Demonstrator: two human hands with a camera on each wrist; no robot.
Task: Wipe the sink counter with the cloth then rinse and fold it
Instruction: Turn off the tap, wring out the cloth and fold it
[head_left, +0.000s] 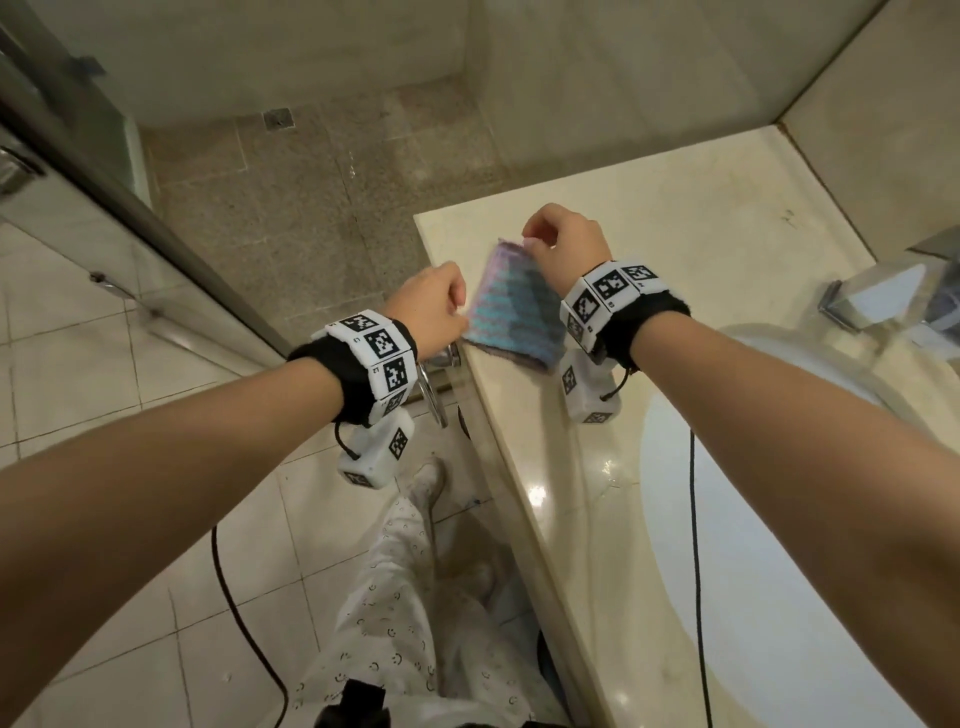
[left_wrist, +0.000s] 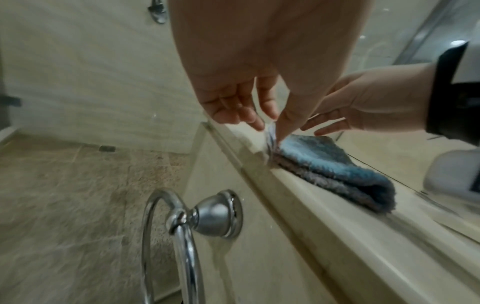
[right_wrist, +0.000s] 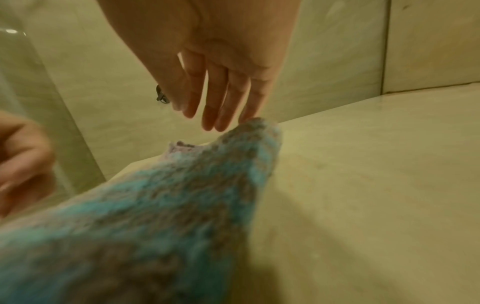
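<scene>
A blue and grey cloth (head_left: 514, 317) lies folded at the left edge of the beige sink counter (head_left: 675, 208). My left hand (head_left: 431, 304) is at the cloth's left side. In the left wrist view its thumb and forefinger (left_wrist: 259, 121) pinch a corner of the cloth (left_wrist: 332, 164). My right hand (head_left: 566, 244) hovers over the far corner. In the right wrist view its fingers (right_wrist: 221, 98) are straight, and the tips just touch a raised corner of the cloth (right_wrist: 155, 216).
The oval sink basin (head_left: 779, 571) and chrome faucet (head_left: 883, 291) lie to the right. A chrome towel ring (left_wrist: 182, 236) hangs on the counter's side below my left hand. A glass shower door (head_left: 130, 208) stands at the left. A black cable (head_left: 693, 519) trails over the counter.
</scene>
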